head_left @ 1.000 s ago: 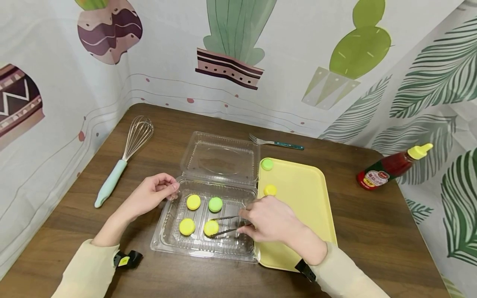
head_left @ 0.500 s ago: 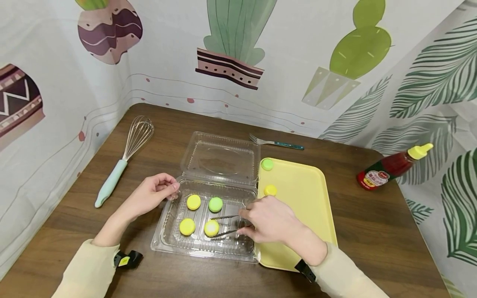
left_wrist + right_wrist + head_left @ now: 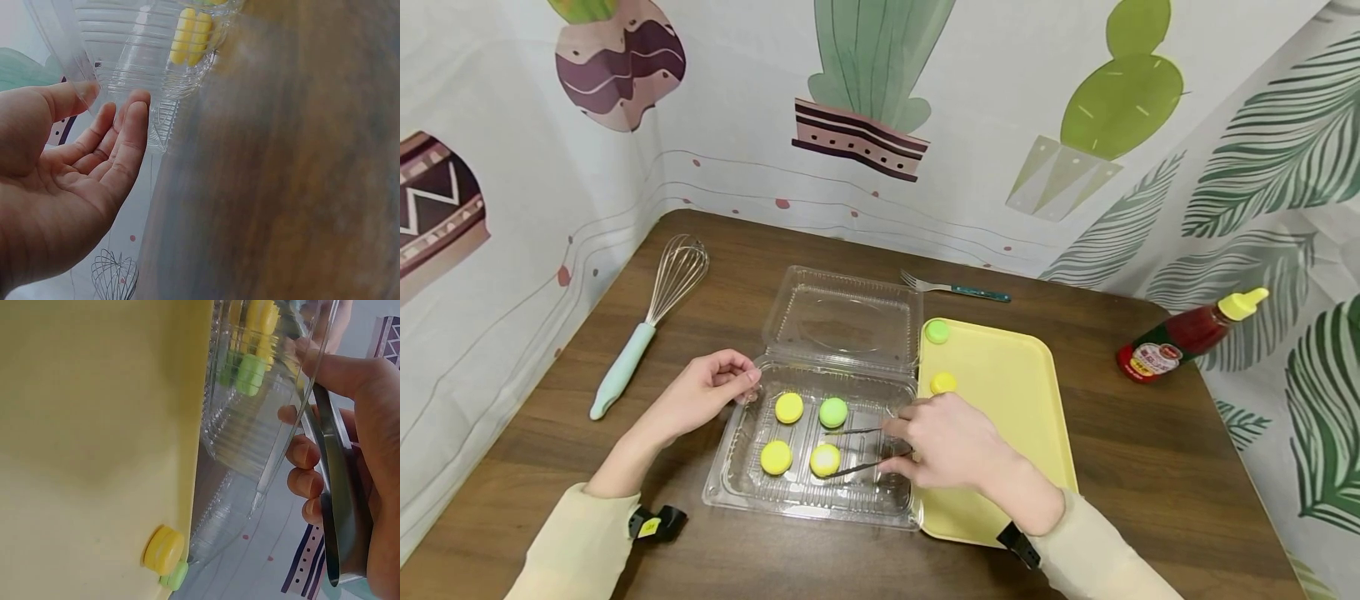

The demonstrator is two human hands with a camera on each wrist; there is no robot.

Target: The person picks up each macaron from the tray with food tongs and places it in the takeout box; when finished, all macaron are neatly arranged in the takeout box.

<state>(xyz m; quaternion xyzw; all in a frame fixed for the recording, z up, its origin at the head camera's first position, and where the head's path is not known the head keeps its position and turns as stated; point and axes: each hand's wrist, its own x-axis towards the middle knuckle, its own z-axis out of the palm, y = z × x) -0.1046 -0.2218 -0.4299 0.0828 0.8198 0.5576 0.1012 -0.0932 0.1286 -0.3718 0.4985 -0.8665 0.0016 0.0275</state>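
Note:
My right hand [image 3: 951, 442] holds metal tongs [image 3: 344, 494], whose tips stand spread around a yellow macaron [image 3: 825, 460] in the front of the clear plastic container [image 3: 741, 493]. The upper tip is apart from that macaron; the lower one lies close to its front edge. Beside it sit two more yellow macarons, one at front left [image 3: 776, 457] and one behind [image 3: 789, 408], and a green macaron [image 3: 832, 412]. At the container's back left corner, my left hand [image 3: 700, 392] pinches the rim between thumb and fingers. The hinged lid [image 3: 850, 321] lies folded back.
Right of the container, touching it, is a yellow tray [image 3: 1000, 375] with a green macaron [image 3: 937, 332] and a yellow macaron [image 3: 943, 383]. A fork [image 3: 970, 292] lies behind. A whisk [image 3: 640, 342] is at left, a ketchup bottle [image 3: 1172, 346] at far right.
The tongs' tips have spread apart, letting go of the front yellow macaron, which stays in the container. My left hand has kept its place on the rim.

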